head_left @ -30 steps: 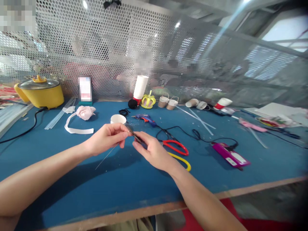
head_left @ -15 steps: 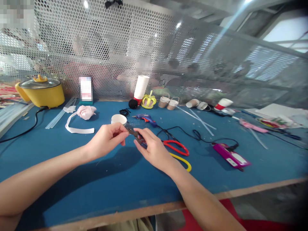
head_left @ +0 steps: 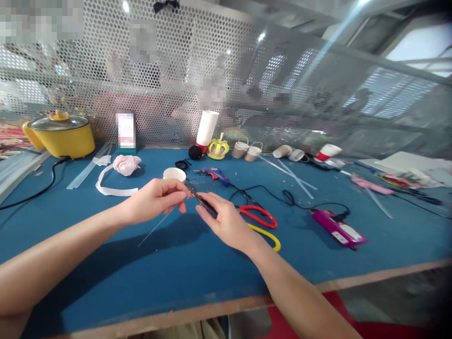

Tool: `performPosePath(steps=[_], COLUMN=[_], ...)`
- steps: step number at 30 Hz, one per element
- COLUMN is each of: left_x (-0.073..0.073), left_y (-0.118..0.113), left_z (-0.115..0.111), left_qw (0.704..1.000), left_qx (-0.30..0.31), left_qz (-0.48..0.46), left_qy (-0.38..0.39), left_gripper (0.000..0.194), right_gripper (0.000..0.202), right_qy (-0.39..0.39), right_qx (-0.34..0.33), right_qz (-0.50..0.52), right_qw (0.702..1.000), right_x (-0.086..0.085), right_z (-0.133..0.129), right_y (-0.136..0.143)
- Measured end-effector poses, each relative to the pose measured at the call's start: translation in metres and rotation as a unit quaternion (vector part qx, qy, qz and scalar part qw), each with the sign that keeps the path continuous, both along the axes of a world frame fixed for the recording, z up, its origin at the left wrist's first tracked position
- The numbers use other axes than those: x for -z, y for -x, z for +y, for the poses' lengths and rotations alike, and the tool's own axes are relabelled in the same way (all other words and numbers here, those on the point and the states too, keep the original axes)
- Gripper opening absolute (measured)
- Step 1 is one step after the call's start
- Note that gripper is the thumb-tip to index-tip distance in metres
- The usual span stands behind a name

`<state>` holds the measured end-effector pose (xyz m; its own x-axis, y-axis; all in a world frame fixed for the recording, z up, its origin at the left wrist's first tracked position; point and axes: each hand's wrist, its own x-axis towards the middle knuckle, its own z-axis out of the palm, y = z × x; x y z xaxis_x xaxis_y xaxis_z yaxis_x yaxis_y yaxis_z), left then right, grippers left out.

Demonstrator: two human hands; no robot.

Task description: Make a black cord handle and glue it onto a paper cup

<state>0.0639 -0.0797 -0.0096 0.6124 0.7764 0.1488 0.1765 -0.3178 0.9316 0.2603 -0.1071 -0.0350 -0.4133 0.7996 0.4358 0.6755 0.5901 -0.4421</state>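
Both hands are brought almost together over the blue tabletop (head_left: pixel 212 278). By the left hand (head_left: pixel 153 202), with thumb and fingertips pinched closed, a thin wire (head_left: pixel 155 228) appears to be held, its tail slanting down and outward below that palm. By the right hand (head_left: pixel 226 221), curled closed around the handles, dark pliers (head_left: pixel 199 198) are gripped, their nose pointed at the pinched fingertips.

Half a second ago the tail could hardly be made out; now it is plainly seen again, and the pliers are shown more edge-on, with their handles less clearly spread. From this it may be judged that the wire has been turned or shifted at the nose of the tool, while the hands have been kept in nearly the same place.

Where wire and pliers meet, the view is blurred and partly blocked by the left fingers, so whether the nose is shut on the wire cannot be told. Much of the handles is covered by the right hand, and the blades of the scissors (head_left: pixel 259 216) beside it are largely hidden. Just beyond the left hand, the lower part of a white round container (head_left: pixel 174 174) is concealed.
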Motion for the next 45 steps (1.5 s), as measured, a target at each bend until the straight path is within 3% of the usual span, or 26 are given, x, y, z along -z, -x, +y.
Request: performPosePath(steps=[7,17,26,31,33,36,39,40,42,45], left_x=[0.0,-0.002,0.001,-0.003,-0.008,-0.013,-0.013,-0.013,-0.013,-0.015], left_y=[0.002,0.001,0.002,0.003,0.001,-0.004,-0.006,-0.005,-0.002,0.006], left_z=[0.003,0.001,0.005,0.003,-0.001,-0.009,-0.012,-0.011,-0.006,0.003], left_qw=[0.984,0.98,0.996,0.99,0.961,0.878,0.817,0.815,0.838,0.912], left_qx=[0.032,0.02,0.012,-0.055,-0.115,-0.213,-0.264,-0.266,-0.25,-0.189], left_qz=[-0.066,-0.049,0.008,0.107,0.182,0.291,0.346,0.35,0.334,0.251], left_qy=[0.161,0.191,0.092,-0.073,-0.173,-0.317,-0.377,-0.377,-0.351,-0.264], left_gripper=[0.014,0.016,0.015,0.016,0.015,0.016,0.021,0.022,0.019,0.015], right_gripper=[0.024,0.024,0.021,0.023,0.022,0.02,0.02,0.02,0.021,0.024], right_qy=[0.001,-0.015,-0.006,0.007,0.01,0.013,0.01,0.009,0.002,-0.01], right_qx=[-0.006,-0.025,-0.034,-0.013,0.002,0.018,0.031,0.037,0.045,0.033], right_qz=[-0.012,-0.031,-0.051,-0.048,-0.037,-0.011,0.002,-0.001,-0.011,-0.02], right_qw=[1.0,0.999,0.998,0.999,0.999,1.0,0.999,0.999,0.999,0.999], right_x=[0.0,0.001,-0.001,0.001,0.001,0.0,0.001,0.002,0.003,0.002], right_z=[0.0,0.001,-0.001,0.0,0.001,0.004,0.007,0.008,0.009,0.01], right_y=[-0.001,-0.003,-0.001,0.001,0.004,0.011,0.018,0.02,0.022,0.021])
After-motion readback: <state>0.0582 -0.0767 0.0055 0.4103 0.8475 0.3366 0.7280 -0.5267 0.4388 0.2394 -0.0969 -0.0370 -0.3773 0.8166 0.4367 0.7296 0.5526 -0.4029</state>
